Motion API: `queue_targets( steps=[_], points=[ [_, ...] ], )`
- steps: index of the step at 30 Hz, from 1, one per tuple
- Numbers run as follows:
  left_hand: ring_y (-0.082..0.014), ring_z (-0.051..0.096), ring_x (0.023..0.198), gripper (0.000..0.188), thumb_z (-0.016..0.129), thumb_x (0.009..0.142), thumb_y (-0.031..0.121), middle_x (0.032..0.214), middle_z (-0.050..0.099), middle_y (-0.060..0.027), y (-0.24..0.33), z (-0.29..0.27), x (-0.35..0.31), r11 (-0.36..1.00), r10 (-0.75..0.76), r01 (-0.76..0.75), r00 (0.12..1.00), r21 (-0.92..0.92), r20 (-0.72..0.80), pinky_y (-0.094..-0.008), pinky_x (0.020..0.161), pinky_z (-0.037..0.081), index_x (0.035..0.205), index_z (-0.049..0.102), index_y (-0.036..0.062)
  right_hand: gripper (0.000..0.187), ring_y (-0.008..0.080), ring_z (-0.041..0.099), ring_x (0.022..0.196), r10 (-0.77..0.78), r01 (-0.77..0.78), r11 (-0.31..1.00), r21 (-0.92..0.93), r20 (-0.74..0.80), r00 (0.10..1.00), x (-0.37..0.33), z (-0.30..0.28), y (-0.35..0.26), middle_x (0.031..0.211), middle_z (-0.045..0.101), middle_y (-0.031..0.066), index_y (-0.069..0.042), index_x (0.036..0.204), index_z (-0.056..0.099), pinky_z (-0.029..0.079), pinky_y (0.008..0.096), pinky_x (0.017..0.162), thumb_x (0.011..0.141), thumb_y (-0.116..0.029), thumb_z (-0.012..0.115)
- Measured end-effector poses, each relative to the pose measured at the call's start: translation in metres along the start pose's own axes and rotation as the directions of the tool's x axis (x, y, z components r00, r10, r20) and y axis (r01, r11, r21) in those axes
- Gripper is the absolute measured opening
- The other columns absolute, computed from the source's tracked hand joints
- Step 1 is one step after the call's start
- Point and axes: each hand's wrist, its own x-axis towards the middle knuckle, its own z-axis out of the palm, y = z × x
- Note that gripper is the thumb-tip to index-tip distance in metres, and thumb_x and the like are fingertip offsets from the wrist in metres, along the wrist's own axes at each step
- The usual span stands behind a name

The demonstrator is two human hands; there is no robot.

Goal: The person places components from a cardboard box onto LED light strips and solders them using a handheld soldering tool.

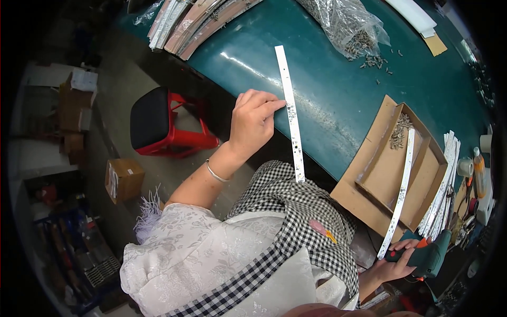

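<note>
Strip [291, 119], thin and white, is pinched in the grip of the left hand [252, 116], at twelve o'clock from the checked apron [325, 208], while the right hand [393, 265] grips a green tool [434, 254] at four o'clock, so I'd call this strip-holding, and next needs steadiness.
</note>
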Motion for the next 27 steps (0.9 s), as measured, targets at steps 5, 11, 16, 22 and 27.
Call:
queue_targets(
  steps=[5, 11, 16, 22, 27],
  points=[
    [-0.0247, 0.061, 0.074, 0.024, 0.066, 0.072, -0.009, 0.083, 0.068, -0.0063, 0.001, -0.002, 0.005, 1.0, -0.02, 0.021, 0.999, -0.018, 0.031, -0.0333, 0.07, 0.047, 0.09, 0.072, 0.0058, 0.041, 0.0122, 0.047, 0.06, -0.005, 0.004, 1.0, 0.013, 0.073, 0.997, 0.002, -0.008, 0.006, 0.085, 0.054, 0.0112, 0.008, 0.13, 0.04, 0.04, 0.0249, 0.047, 0.092, -0.001, 0.053],
    [-0.0233, 0.064, 0.075, 0.023, 0.066, 0.075, -0.01, 0.084, 0.069, -0.0093, 0.006, -0.011, 0.012, 0.935, -0.27, 0.289, 0.956, -0.206, 0.115, -0.0308, 0.072, 0.05, 0.093, 0.071, 0.0029, 0.052, 0.0114, 0.046, 0.055, 0.019, -0.019, 1.0, 0.016, 0.011, 1.0, 0.001, -0.004, 0.004, 0.08, 0.05, 0.0103, 0.008, 0.137, 0.034, 0.038, 0.0227, 0.043, 0.089, 0.001, 0.053],
    [-0.0239, 0.065, 0.079, 0.031, 0.078, 0.064, 0.002, 0.092, 0.071, -0.008, 0.036, -0.033, 0.015, 0.929, 0.132, -0.044, 0.967, -0.367, 0.218, -0.0337, 0.072, 0.052, 0.094, 0.071, 0.0045, 0.051, 0.0119, 0.045, 0.054, 0.038, -0.039, 0.999, 0.011, 0.008, 0.999, 0.0, -0.005, 0.005, 0.078, 0.05, 0.0097, 0.008, 0.137, 0.034, 0.038, 0.0229, 0.043, 0.089, 0.002, 0.051],
    [-0.0205, 0.059, 0.088, 0.025, 0.077, 0.064, 0.015, 0.104, 0.068, -0.0026, 0.066, -0.028, 0.012, 0.902, 0.414, -0.233, 0.702, -0.363, 0.579, -0.0339, 0.079, 0.048, 0.087, 0.07, 0.0072, 0.053, 0.0123, 0.046, 0.054, 0.043, -0.044, 0.999, 0.032, 0.026, 0.999, -0.001, -0.011, 0.009, 0.078, 0.051, 0.0091, 0.009, 0.138, 0.035, 0.038, 0.0223, 0.044, 0.088, 0.004, 0.052],
    [-0.0205, 0.058, 0.087, 0.017, 0.069, 0.069, 0.013, 0.099, 0.068, -0.0013, 0.062, -0.02, 0.006, 0.859, 0.496, -0.336, 0.736, -0.387, 0.461, -0.0329, 0.072, 0.048, 0.086, 0.07, 0.0074, 0.054, 0.0124, 0.047, 0.055, 0.04, -0.041, 0.998, 0.045, 0.018, 0.999, -0.002, -0.012, 0.007, 0.079, 0.052, 0.0094, 0.009, 0.138, 0.034, 0.038, 0.0222, 0.044, 0.088, 0.004, 0.053]
  ],
)
